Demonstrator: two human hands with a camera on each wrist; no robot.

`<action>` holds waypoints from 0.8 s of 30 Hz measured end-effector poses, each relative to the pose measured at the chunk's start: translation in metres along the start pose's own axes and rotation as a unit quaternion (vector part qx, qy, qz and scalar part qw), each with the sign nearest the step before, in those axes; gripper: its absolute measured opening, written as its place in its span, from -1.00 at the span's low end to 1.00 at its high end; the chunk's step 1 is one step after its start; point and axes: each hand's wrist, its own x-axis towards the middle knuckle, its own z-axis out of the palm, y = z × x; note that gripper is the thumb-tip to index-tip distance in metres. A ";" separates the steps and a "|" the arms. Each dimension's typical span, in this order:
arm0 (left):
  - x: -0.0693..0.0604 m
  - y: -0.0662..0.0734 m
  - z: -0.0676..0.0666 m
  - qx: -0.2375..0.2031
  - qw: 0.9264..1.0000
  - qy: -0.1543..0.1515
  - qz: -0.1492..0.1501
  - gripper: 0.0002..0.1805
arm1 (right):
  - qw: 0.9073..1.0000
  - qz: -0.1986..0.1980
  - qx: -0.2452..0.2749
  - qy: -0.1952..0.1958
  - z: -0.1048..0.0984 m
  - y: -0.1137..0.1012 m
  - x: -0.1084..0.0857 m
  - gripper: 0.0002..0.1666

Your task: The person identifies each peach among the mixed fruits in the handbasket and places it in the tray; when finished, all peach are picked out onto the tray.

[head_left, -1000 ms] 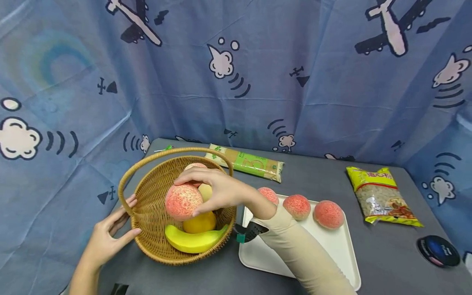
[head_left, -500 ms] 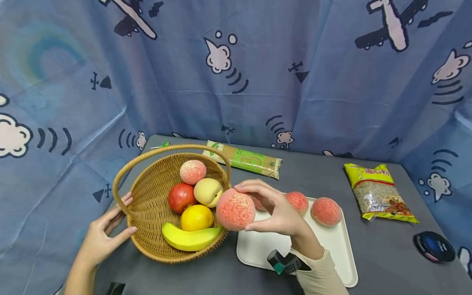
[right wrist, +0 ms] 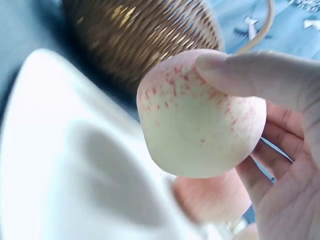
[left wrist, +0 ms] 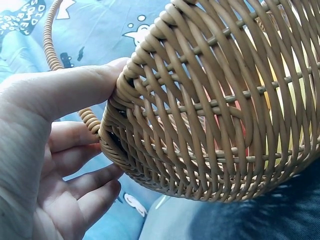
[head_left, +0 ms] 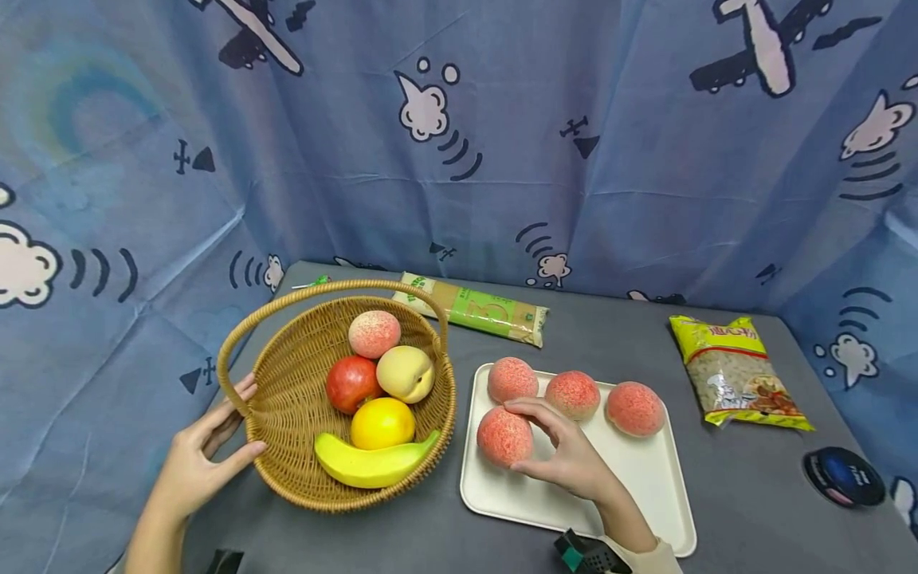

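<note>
My right hand (head_left: 570, 456) holds a pink speckled peach (head_left: 505, 437) over the left part of a white tray (head_left: 531, 509). In the right wrist view the thumb lies on the pale side of this peach (right wrist: 200, 120), apart from the tray below. My left hand (head_left: 201, 462) grips the left edge of a wicker basket (head_left: 287, 375). Thumb and fingers of the left hand (left wrist: 65, 150) lie on either side of the rim by the handle. Inside the basket are a pink peach (head_left: 374, 334), a pomegranate (head_left: 353, 385), a pale yellow peach (head_left: 406, 374), a lemon (head_left: 383, 424) and a banana (head_left: 376, 461).
Three more peaches line the tray's far side: left (head_left: 512, 378), middle (head_left: 572, 395) and right (head_left: 635, 409). Behind the basket lies a long green-and-tan packet (head_left: 480, 311). A yellow bag (head_left: 739, 375) and a round dark case (head_left: 844, 478) are at the right.
My right hand has carried the peach from above the basket rightward to over the tray. The left hand stays on the basket edge, and the fruit in the basket has come into view.
</note>
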 end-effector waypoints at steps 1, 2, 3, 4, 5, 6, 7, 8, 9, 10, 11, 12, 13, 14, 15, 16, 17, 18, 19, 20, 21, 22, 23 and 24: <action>0.000 0.000 0.000 0.000 1.000 -0.001 0.001 -0.20 | 1.000 0.009 -0.005 0.000 0.001 0.004 -0.003 -0.21; 0.000 0.000 0.000 -0.001 1.000 -0.001 0.001 -0.20 | 1.000 0.019 -0.008 0.001 0.002 0.008 -0.005 -0.22; 0.000 0.000 0.000 -0.001 1.000 -0.002 0.002 -0.20 | 1.000 0.023 -0.009 0.000 0.003 0.011 -0.007 -0.22; 0.000 -0.001 0.000 -0.001 1.000 -0.001 0.002 -0.20 | 0.999 0.031 -0.008 0.000 0.003 0.013 -0.009 -0.22; 0.000 -0.001 0.000 0.000 1.000 -0.002 0.002 -0.20 | 0.999 0.036 -0.010 -0.001 0.004 0.014 -0.010 -0.21; 0.000 -0.001 0.000 0.002 1.000 -0.001 0.002 -0.20 | 0.999 0.039 -0.010 -0.003 0.004 0.016 -0.011 -0.21; 0.000 -0.002 0.000 0.004 1.000 -0.001 0.000 -0.20 | 0.999 0.041 -0.010 -0.006 0.004 0.017 -0.012 -0.20; 0.000 -0.002 0.000 0.008 1.000 -0.001 -0.002 -0.20 | 0.999 0.045 -0.011 -0.010 0.004 0.017 -0.012 -0.20; 0.000 -0.002 0.000 0.010 1.000 0.000 -0.004 -0.20 | 0.999 0.045 -0.012 -0.014 0.004 0.017 -0.013 -0.19; 0.000 -0.003 0.000 0.011 1.000 0.000 -0.005 -0.20 | 0.999 0.045 -0.012 -0.019 0.004 0.017 -0.013 -0.18; -0.001 -0.003 0.000 0.012 1.000 -0.001 -0.005 -0.20 | 0.999 0.041 -0.014 -0.024 0.004 0.017 -0.014 -0.18; -0.001 -0.004 0.000 0.011 1.000 0.000 -0.005 -0.20 | 0.999 0.041 -0.012 -0.029 0.004 0.017 -0.014 -0.16; -0.001 -0.005 0.000 0.009 1.000 0.000 -0.001 -0.20 | 0.999 0.040 -0.014 -0.034 0.003 0.017 -0.015 -0.14; -0.001 -0.005 0.000 0.007 1.000 0.000 0.002 -0.21 | 0.998 0.038 -0.018 -0.039 0.003 0.018 -0.016 -0.13; -0.002 -0.006 0.000 0.004 1.000 0.001 0.004 -0.21 | 0.998 0.037 -0.022 -0.043 0.004 0.018 -0.017 -0.11; -0.002 -0.006 0.000 0.001 1.000 0.001 0.009 -0.21 | 0.998 0.036 -0.027 -0.049 0.004 0.019 -0.018 -0.10; -0.002 -0.006 0.000 -0.001 1.000 0.002 0.012 -0.21 | 0.997 0.038 -0.033 -0.053 0.004 0.019 -0.019 -0.09; -0.002 -0.007 0.000 -0.002 1.000 0.003 0.014 -0.21 | 0.997 0.043 -0.037 -0.057 0.005 0.020 -0.020 -0.09; -0.002 -0.007 0.000 0.000 1.000 0.003 0.014 -0.21 | 0.996 0.045 -0.042 -0.059 0.005 0.020 -0.021 -0.09; -0.002 -0.006 0.000 0.004 1.000 0.003 0.013 -0.21 | 0.996 0.045 -0.045 -0.061 0.005 0.020 -0.022 -0.09; -0.002 -0.006 0.000 0.008 1.000 0.003 0.011 -0.20 | 0.996 0.049 -0.045 -0.062 0.006 0.020 -0.022 -0.10; -0.002 -0.006 0.000 0.012 1.000 0.003 0.009 -0.20 | 0.996 0.050 -0.045 -0.063 0.006 0.020 -0.023 -0.09; -0.002 -0.005 0.000 0.016 1.000 0.004 0.003 -0.20 | 0.996 0.052 -0.043 -0.064 0.006 0.021 -0.024 -0.08; -0.002 -0.005 0.000 0.019 1.000 0.004 0.000 -0.20 | 0.996 0.054 -0.042 -0.064 0.006 0.021 -0.024 -0.07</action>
